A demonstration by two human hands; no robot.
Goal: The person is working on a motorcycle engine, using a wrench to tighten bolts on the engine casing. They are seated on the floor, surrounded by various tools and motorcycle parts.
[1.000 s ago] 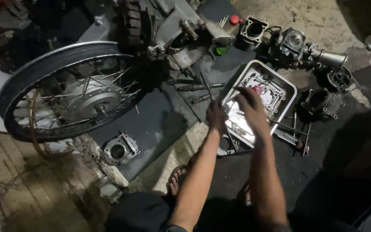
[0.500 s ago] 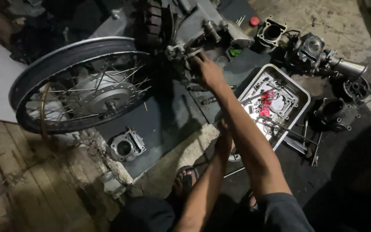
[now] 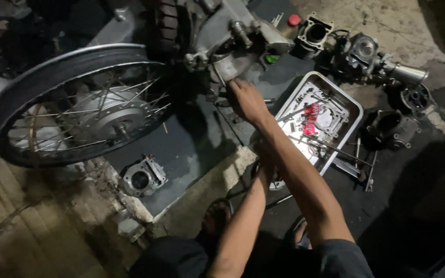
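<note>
My right hand reaches forward to the underside of a grey motorcycle engine case. Its fingers are pressed against the case, and I cannot see whether they hold anything. My left forearm runs up under the right forearm, which hides most of my left hand near the corner of a metal tray. Several small parts, some of them red, lie in the tray. A spoked wheel with its tyre lies to the left of the engine.
A loose cylinder block sits on the dark mat below the wheel. Another cylinder, a cylinder head with a pipe and two engine covers lie around the tray. Long tools rest beside it. My sandalled foot is near the mat's edge.
Both hands were over the tray a second ago. My right hand has since moved up and left to the engine case, while my left hand has dropped back below the right forearm.
</note>
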